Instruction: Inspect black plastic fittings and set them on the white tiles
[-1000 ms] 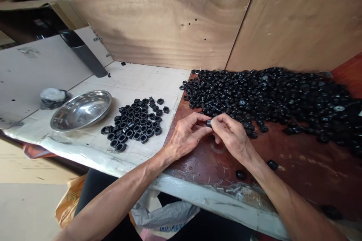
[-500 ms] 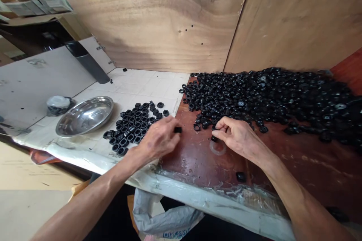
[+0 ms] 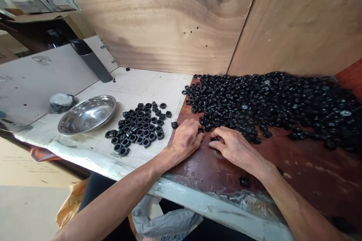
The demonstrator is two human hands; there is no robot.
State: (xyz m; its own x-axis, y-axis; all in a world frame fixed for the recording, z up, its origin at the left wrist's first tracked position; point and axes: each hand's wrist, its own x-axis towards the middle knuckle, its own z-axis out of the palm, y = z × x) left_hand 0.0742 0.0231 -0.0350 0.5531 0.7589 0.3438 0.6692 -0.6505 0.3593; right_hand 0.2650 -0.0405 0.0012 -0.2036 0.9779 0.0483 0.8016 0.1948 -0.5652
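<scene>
My left hand (image 3: 188, 136) rests at the near edge of a big pile of black plastic nuts (image 3: 240, 101), its fingers curled at one black nut (image 3: 200, 130). A short way to its right, my right hand (image 3: 232, 144) pinches a small black piece (image 3: 215, 139) between thumb and forefinger, probably a nut too, mostly covered by the fingers. Just beyond the left hand lies a single nut (image 3: 174, 124). Farther left, a flat cluster of nuts (image 3: 140, 124) stands on the pale sheet, most with their openings up.
A shallow steel bowl (image 3: 87, 116), a wrapped bundle (image 3: 61, 102) and a dark grey bottle (image 3: 93, 62) are on the left. Wooden boards (image 3: 169, 22) wall off the back. One black piece (image 3: 244, 182) lies near the front edge, above a plastic bag (image 3: 166, 220).
My left hand has moved right, from beside the cluster to the pile's edge, leaving a nut behind it. My right hand has stayed nearly in place. The view has shifted slightly.
</scene>
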